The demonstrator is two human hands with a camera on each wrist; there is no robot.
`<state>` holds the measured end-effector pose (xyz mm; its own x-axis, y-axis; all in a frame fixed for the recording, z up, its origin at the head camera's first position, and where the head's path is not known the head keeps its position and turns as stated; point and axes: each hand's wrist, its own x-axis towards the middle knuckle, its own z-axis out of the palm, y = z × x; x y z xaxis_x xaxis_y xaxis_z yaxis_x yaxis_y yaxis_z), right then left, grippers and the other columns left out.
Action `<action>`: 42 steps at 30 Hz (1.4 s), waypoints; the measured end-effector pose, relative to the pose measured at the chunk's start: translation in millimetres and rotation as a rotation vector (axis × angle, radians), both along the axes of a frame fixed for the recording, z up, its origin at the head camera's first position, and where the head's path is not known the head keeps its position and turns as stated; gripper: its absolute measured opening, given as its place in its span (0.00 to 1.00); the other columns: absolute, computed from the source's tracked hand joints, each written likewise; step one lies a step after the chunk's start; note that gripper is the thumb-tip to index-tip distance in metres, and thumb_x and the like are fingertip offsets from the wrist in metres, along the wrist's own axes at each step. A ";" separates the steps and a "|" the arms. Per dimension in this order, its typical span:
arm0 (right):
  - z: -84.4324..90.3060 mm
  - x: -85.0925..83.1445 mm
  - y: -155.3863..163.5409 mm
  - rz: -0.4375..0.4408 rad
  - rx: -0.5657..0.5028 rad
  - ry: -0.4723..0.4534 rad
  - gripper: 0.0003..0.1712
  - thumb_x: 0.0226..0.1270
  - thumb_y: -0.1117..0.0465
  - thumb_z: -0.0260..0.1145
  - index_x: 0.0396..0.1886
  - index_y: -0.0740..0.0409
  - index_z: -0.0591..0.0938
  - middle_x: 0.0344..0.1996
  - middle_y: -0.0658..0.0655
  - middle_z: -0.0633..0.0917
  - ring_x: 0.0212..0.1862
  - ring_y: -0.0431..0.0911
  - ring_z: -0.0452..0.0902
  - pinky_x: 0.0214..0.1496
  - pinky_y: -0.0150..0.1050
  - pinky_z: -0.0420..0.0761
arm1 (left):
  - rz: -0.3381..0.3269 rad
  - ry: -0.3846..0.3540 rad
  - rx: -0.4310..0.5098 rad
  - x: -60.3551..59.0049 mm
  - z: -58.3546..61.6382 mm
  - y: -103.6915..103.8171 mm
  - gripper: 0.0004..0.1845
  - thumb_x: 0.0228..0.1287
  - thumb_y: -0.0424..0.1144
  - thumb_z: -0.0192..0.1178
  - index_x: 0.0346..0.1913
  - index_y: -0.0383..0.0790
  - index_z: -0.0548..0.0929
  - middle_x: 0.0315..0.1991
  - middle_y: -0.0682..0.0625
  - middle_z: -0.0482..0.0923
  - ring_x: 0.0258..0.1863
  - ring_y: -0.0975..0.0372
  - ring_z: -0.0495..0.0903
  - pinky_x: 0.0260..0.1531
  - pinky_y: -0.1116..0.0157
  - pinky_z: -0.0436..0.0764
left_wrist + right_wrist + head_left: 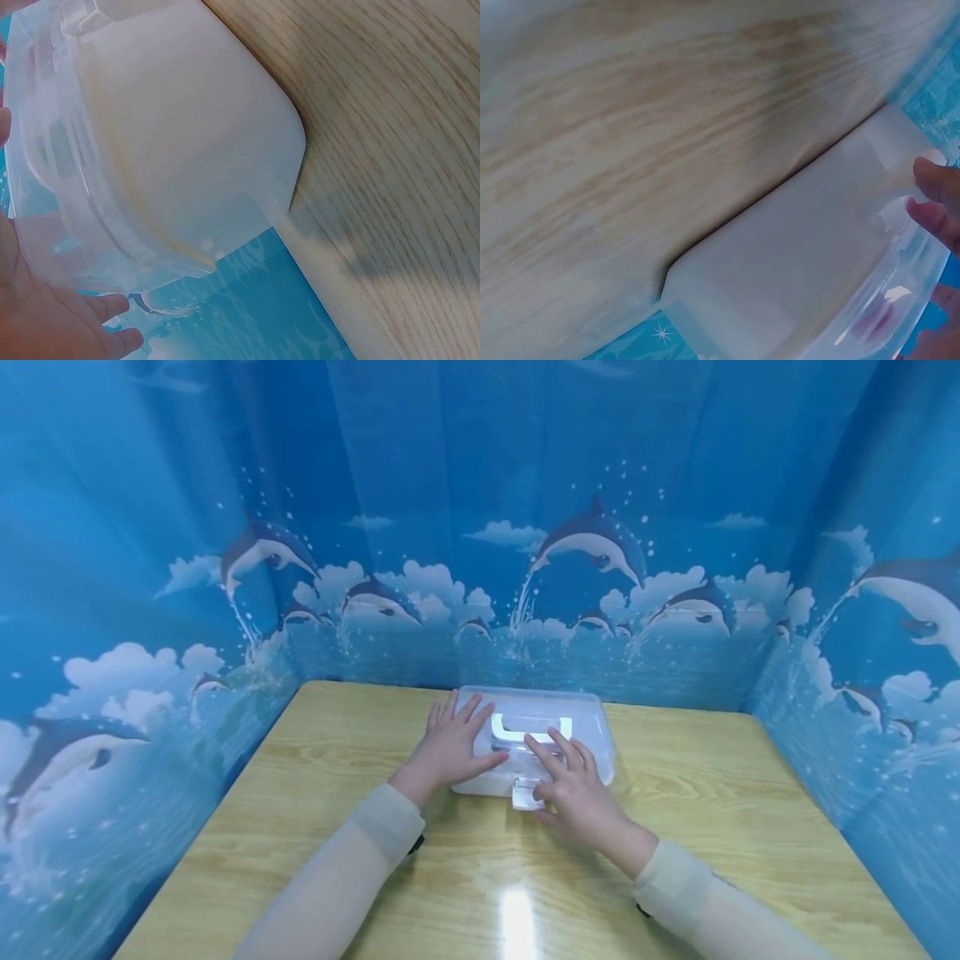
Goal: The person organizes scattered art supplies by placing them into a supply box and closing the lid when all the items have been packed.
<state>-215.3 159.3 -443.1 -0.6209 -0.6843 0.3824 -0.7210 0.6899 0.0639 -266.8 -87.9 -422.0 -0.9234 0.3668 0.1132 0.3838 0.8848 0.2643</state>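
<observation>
A translucent plastic box [540, 697] with a closed lid, a white carry handle [513, 734] and a front latch [524, 795] lies toward the back of the table. Spread fingers of my left hand [448, 748] rest on the lid's left part, beside the handle. On the front side, my right hand [579, 802] pinches the latch, which sticks outward, between thumb and index finger. Its other fingers reach over the lid near the handle. In the right wrist view, the thumb and a finger meet at the latch on the box's pale side wall [780, 251].
The wood-grain table [360, 727] extends around the box and forward under both forearms. A blue curtain [480, 460] printed with dolphins and clouds surrounds the table at the back and both sides, close behind the box.
</observation>
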 end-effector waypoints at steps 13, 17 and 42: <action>8.7 -2.7 3.7 0.022 -0.081 0.042 0.11 0.47 0.53 0.83 0.29 0.45 0.89 0.76 0.62 0.62 0.76 0.68 0.49 0.67 0.70 0.58 | 0.004 -0.010 -0.037 2.1 -1.5 1.7 0.48 0.64 0.75 0.49 0.81 0.55 0.52 0.81 0.50 0.42 0.79 0.44 0.31 0.72 0.39 0.33; 11.8 -6.1 4.1 0.020 -0.098 0.053 0.11 0.49 0.54 0.81 0.31 0.45 0.88 0.76 0.63 0.62 0.76 0.67 0.47 0.67 0.70 0.59 | -0.001 -0.014 -0.030 1.5 -1.9 1.2 0.48 0.64 0.74 0.49 0.81 0.55 0.53 0.81 0.49 0.42 0.78 0.44 0.30 0.72 0.38 0.32; 5.1 -14.2 4.4 0.026 -0.104 0.158 0.21 0.49 0.52 0.82 0.45 0.45 0.88 0.76 0.60 0.64 0.75 0.66 0.51 0.67 0.73 0.54 | -0.005 0.001 -0.006 0.6 1.9 -0.3 0.48 0.64 0.74 0.50 0.80 0.54 0.54 0.81 0.48 0.44 0.78 0.43 0.32 0.72 0.37 0.34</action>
<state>-229.5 163.7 -438.0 -0.5302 -0.6510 0.5432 -0.7254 0.6800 0.1070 -266.2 -88.2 -420.0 -0.9215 0.3719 0.1117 0.3883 0.8846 0.2582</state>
